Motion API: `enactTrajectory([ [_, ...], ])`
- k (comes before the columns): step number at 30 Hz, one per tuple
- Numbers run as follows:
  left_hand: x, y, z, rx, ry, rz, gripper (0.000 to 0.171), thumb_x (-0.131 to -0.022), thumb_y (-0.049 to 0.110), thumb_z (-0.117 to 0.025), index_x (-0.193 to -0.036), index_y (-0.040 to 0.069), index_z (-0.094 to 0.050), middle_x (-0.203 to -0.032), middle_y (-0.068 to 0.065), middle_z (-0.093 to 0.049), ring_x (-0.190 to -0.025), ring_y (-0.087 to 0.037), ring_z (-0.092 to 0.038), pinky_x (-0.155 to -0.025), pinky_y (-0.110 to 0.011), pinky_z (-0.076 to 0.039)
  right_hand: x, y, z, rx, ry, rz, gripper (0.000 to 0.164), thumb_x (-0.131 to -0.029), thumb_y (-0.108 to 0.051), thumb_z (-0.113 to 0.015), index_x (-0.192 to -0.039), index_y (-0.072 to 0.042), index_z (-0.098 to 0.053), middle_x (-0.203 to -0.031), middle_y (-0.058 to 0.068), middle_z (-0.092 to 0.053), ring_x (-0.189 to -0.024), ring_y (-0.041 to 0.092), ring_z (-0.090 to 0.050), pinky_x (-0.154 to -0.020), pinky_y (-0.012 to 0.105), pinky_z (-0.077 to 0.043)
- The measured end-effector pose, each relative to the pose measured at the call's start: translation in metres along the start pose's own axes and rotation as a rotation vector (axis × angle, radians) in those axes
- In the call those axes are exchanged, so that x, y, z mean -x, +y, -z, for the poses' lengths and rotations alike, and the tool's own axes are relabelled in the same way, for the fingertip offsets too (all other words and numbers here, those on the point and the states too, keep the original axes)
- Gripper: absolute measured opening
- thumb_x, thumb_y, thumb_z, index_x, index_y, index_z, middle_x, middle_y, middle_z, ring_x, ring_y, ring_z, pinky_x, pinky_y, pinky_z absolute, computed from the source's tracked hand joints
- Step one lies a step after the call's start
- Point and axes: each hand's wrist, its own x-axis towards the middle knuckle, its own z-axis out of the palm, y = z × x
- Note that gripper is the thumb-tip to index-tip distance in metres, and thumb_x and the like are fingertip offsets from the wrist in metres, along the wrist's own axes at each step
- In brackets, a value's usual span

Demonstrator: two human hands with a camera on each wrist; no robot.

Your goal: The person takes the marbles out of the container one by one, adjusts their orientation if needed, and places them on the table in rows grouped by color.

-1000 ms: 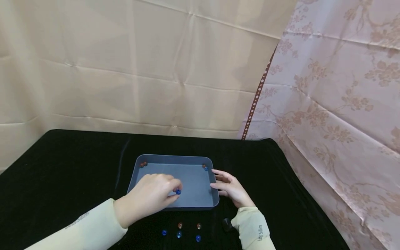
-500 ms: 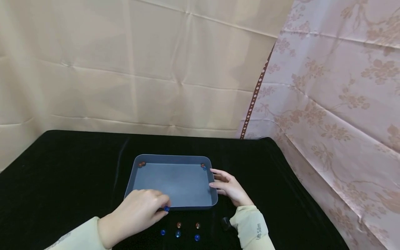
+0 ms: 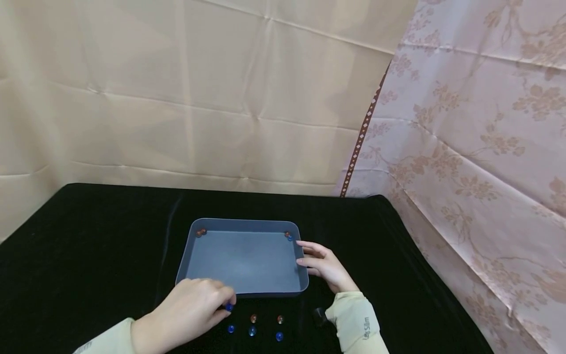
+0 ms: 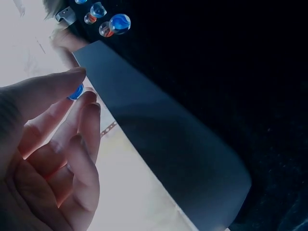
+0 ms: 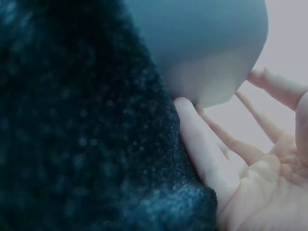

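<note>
Thumb and fingers of my left hand (image 3: pixel 187 309) pinch a blue glass marble (image 3: pixel 228 307), just outside the near left side of a shallow blue-grey tray (image 3: pixel 239 258). In the left wrist view that marble (image 4: pixel 76 92) shows between the thumb and fingertips, beside the tray's outer wall (image 4: pixel 159 130). My right hand (image 3: pixel 325 265) lies at the tray's right side, its extended fingers touching the wall. On the black cloth in front of the tray lie several marbles: a blue marble (image 3: pixel 231 329) close below my left hand, others blue, and two orange-and-clear marbles (image 3: pixel 253 318).
Two orange marbles (image 3: pixel 201 232) sit in the tray's back left corner. An orange marble (image 3: pixel 287 234) and a blue one sit together at its back right. The black cloth (image 3: pixel 110 236) covers the table, with curtains (image 3: pixel 243 98) hanging behind and to the right.
My left hand has moved from over the tray toward me and to the left, past the near rim, still holding the blue marble. The right hand stays at the tray's side.
</note>
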Motion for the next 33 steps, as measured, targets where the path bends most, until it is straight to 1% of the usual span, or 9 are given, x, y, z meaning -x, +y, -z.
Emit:
enactTrajectory([
  [5,0.004,-0.001,-0.004,0.007,-0.054,0.019,0.012,-0.081,0.024,-0.079,-0.089,0.025,-0.070,-0.080,0.016,-0.068,-0.066,0.007,-0.056,-0.056,-0.016,-0.046,0.000,-0.001,-0.001,0.028,0.011,0.002,0.051,-0.094,-0.020,-0.065,-0.142,-0.009,-0.052,-0.148,0.021,-0.046,-0.121,0.027,-0.060,-0.099,0.043,-0.052],
  [10,0.008,-0.005,-0.006,0.058,-0.113,0.041,0.009,-0.082,0.026,-0.078,-0.088,0.026,-0.071,-0.078,0.018,-0.066,-0.067,0.008,-0.055,-0.056,-0.017,-0.046,0.001,-0.002,-0.003,0.045,0.016,0.007,0.048,-0.094,-0.019,-0.064,-0.140,-0.009,-0.054,-0.145,0.021,-0.048,-0.118,0.025,-0.061,-0.098,0.045,-0.052],
  [14,0.009,-0.009,-0.009,0.105,-0.147,0.061,0.006,-0.084,0.025,-0.077,-0.087,0.026,-0.071,-0.076,0.019,-0.065,-0.065,0.009,-0.052,-0.055,-0.016,-0.044,0.001,-0.004,-0.004,0.053,0.031,0.008,0.047,-0.093,-0.017,-0.064,-0.139,-0.008,-0.055,-0.143,0.021,-0.049,-0.115,0.025,-0.061,-0.095,0.047,-0.053],
  [21,0.014,-0.015,-0.015,0.125,-0.167,0.081,0.007,-0.084,0.023,-0.078,-0.087,0.024,-0.072,-0.074,0.018,-0.066,-0.062,0.010,-0.051,-0.053,-0.016,-0.043,0.000,-0.004,-0.008,0.063,0.077,0.019,0.046,-0.091,-0.013,-0.065,-0.136,-0.005,-0.057,-0.138,0.021,-0.055,-0.110,0.025,-0.064,-0.089,0.047,-0.056],
  [28,0.015,-0.015,-0.015,0.150,-0.187,0.103,0.007,-0.083,0.023,-0.077,-0.086,0.024,-0.071,-0.072,0.019,-0.065,-0.060,0.011,-0.050,-0.054,-0.015,-0.043,0.001,-0.004,-0.009,0.047,0.094,0.023,0.047,-0.089,-0.009,-0.064,-0.136,-0.004,-0.057,-0.137,0.023,-0.056,-0.107,0.025,-0.066,-0.086,0.046,-0.058],
  [33,0.017,-0.016,-0.017,0.218,-0.196,0.101,0.004,-0.085,0.023,-0.075,-0.087,0.021,-0.072,-0.074,0.020,-0.065,-0.061,0.012,-0.051,-0.055,-0.015,-0.044,0.001,-0.005,-0.010,0.042,0.094,0.026,0.048,-0.089,-0.009,-0.064,-0.136,-0.003,-0.057,-0.137,0.023,-0.056,-0.105,0.024,-0.067,-0.085,0.045,-0.058],
])
